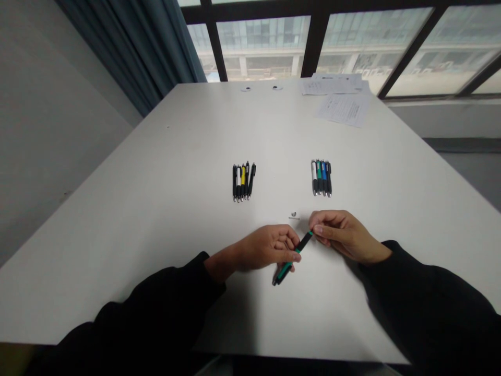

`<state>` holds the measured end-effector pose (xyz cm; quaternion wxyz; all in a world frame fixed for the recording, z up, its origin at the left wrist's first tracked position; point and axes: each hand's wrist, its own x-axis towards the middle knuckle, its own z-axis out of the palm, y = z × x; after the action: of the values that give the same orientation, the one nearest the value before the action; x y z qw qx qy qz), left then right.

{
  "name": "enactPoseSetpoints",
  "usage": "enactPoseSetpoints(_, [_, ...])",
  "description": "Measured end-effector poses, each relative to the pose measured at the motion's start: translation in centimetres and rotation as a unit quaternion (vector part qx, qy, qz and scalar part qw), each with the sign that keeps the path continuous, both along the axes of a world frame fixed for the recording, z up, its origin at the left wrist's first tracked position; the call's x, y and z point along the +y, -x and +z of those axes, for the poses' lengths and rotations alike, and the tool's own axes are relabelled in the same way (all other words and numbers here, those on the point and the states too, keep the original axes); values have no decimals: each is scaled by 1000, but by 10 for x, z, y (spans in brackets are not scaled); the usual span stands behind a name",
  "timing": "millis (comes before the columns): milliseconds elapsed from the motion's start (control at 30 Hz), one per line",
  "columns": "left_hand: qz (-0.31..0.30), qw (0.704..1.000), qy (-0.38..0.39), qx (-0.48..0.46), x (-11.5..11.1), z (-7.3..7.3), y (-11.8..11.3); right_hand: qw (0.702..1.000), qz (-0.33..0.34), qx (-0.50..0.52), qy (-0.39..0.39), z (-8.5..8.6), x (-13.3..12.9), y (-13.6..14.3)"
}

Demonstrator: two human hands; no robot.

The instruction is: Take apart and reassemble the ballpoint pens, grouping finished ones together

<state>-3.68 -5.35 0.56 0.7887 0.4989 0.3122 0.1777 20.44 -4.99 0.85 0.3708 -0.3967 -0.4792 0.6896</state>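
A green and black pen (pixel 285 269) is held at a slant above the table, its clip end pointing down toward me. My left hand (pixel 273 247) is closed around its barrel, thumb on top. At the upper end, thumb and fingers of my right hand (pixel 340 233) pinch the pen's tip, and the fingertips hide the very end. Just beyond the hands lie a small silvery piece (pixel 294 213) and a thin, short piece (pixel 294 218), too small to name surely.
A row of several pens (pixel 243 183), one yellow, lies ahead on the left. Another row of several pens (pixel 321 177), with white, green and blue ones, lies ahead on the right. Paper sheets (pixel 344 108) and two small white oval items (pixel 246 89) are at the table's far edge.
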Motion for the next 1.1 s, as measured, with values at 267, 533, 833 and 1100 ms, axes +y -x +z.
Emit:
enactPoseSetpoints(267, [2,1000,12,-7,0,5,0,997,14,-51,-63,-2,2,-5])
enactPoseSetpoints(533, [-12,999,26,-30,2,6,1,852,-9,-369,-371,-1,8,1])
enactPoseSetpoints(833, [-23,998,50,-42,3,8,-1,793,20,-452,-407,-4,11,16])
enactPoseSetpoints(1100, [-17,999,48,-15,3,4,2,968,-2,-217,-124,0,11,-10])
